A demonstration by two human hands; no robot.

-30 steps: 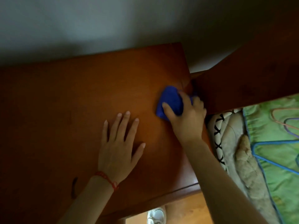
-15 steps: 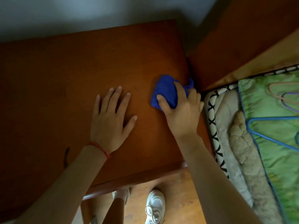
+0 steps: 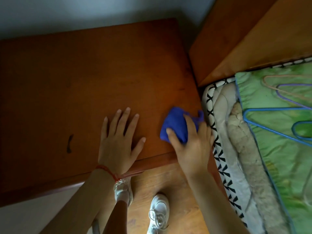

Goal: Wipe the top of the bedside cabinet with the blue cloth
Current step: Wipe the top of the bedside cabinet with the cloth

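The bedside cabinet's brown wooden top [image 3: 87, 78] fills the left and middle of the view. My right hand [image 3: 192, 147] grips a bunched blue cloth [image 3: 175, 125] and presses it onto the top near the front right corner, close to the right edge. My left hand [image 3: 118, 139] lies flat on the top with fingers spread, just left of the cloth, near the front edge. A red string circles the left wrist. A dark streak [image 3: 69, 143] marks the wood to the left of that hand.
A bed stands against the cabinet's right side, with a wooden headboard [image 3: 236, 39], a black-and-white patterned mattress edge [image 3: 219, 149] and a green quilt [image 3: 278, 132] carrying several wire hangers. White shoes [image 3: 158, 213] stand on the wooden floor below. A grey wall is behind.
My right hand has drawn the blue cloth along the right edge toward the front corner. The left hand stays flat on the top. The camera has tilted down, showing more floor.
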